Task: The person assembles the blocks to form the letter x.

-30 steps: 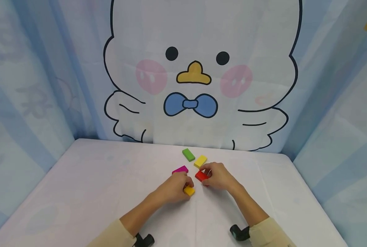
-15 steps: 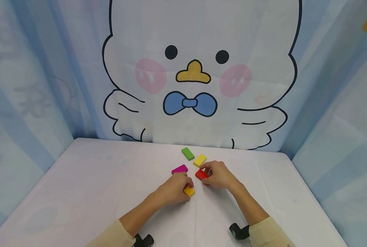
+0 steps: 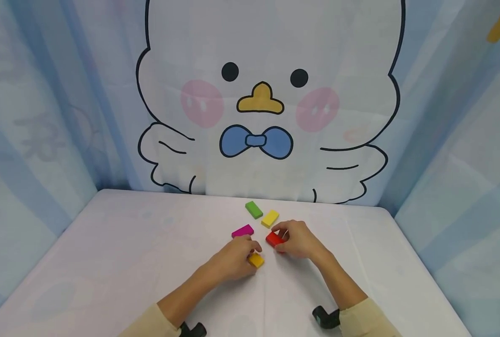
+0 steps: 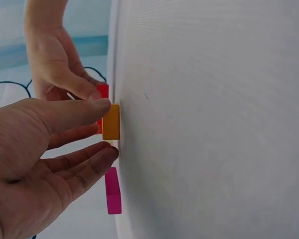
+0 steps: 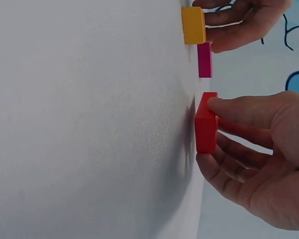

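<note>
Beside an orange-yellow block (image 3: 256, 260) lying on the white tabletop is my left hand (image 3: 233, 258). In the left wrist view, its thumb is at the block's upper edge, and the loosely bent fingers (image 4: 92, 162) sit just below with a small gap. My right hand (image 3: 297, 239) pinches a red block (image 5: 206, 124) between thumb and fingers, low over the table. A magenta block (image 3: 242, 231) lies just beyond the left hand. Farther back rest a yellow block (image 3: 270, 219) and a green block (image 3: 254, 210).
The white tabletop (image 3: 127, 262) runs back to a hanging cloth (image 3: 258, 178) printed with a cartoon bird. Blue-white curtains (image 3: 464, 140) enclose both sides. A black wrist device (image 3: 326, 317) shows by the right sleeve, and another (image 3: 194, 329) by the left.
My left hand has shifted slightly left and its fingers have loosened from the orange-yellow block, leaving a gap. The right hand stays on the red block; the view has shifted slightly.
</note>
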`<state>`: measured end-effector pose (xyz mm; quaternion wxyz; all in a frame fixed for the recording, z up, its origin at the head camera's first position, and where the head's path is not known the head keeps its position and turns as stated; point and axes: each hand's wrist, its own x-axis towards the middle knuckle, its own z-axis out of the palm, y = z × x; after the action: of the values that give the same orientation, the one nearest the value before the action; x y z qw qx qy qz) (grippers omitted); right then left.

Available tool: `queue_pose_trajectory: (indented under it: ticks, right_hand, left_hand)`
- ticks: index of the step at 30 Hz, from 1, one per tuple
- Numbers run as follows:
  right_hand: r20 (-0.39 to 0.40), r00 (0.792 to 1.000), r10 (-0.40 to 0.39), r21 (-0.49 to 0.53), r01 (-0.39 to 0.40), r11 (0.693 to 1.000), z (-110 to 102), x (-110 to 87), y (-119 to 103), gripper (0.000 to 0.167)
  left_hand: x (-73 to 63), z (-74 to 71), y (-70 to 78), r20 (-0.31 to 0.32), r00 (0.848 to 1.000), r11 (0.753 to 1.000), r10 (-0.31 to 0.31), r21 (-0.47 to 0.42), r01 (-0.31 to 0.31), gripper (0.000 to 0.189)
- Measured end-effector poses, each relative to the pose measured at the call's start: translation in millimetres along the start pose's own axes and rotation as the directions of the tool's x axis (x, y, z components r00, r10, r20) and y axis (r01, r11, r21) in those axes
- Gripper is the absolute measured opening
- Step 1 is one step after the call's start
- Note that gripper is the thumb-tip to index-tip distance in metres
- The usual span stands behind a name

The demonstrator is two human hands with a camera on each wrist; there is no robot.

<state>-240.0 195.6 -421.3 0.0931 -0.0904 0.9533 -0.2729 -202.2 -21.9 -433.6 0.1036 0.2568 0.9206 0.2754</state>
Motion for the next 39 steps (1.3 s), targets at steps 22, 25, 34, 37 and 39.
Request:
queue_pose_trajectory:
  ticks: [22, 25, 34, 37, 39]
  right_hand:
    - [-0.004, 1.000, 0.023, 0.005, -0.022, 1.000, 3, -35.6, -10, 0.044]
    - [0.000, 1.000, 0.014, 0.010, -0.014, 1.000, 5, -40.9, -10, 0.043]
    - [-0.003, 1.000, -0.031, 0.004, 0.031, 1.000, 4, -54.2, -16, 0.043]
    - [0.002, 0.999, -0.036, 0.000, 0.036, 0.999, 3, -58.1, -18, 0.043]
    - [0.004, 0.999, -0.041, 0.000, 0.041, 0.999, 3, -59.6, -19, 0.044]
  left_hand:
    - [-45.5, -15.5, -14.5, 0.248, 0.967, 0.954, 0.059, 0.270, -0.128, 0.067]
    - [-46.4, -14.6, -13.3, 0.254, 0.966, 0.957, 0.047, 0.267, -0.117, 0.068]
    - [-45.7, -14.1, -13.5, 0.314, 0.949, 0.969, -0.016, 0.238, -0.062, 0.072]
    - [-45.0, -13.4, -14.3, 0.322, 0.946, 0.971, -0.027, 0.232, -0.052, 0.073]
    - [-44.7, -12.9, -14.7, 0.326, 0.945, 0.971, -0.033, 0.234, -0.046, 0.075]
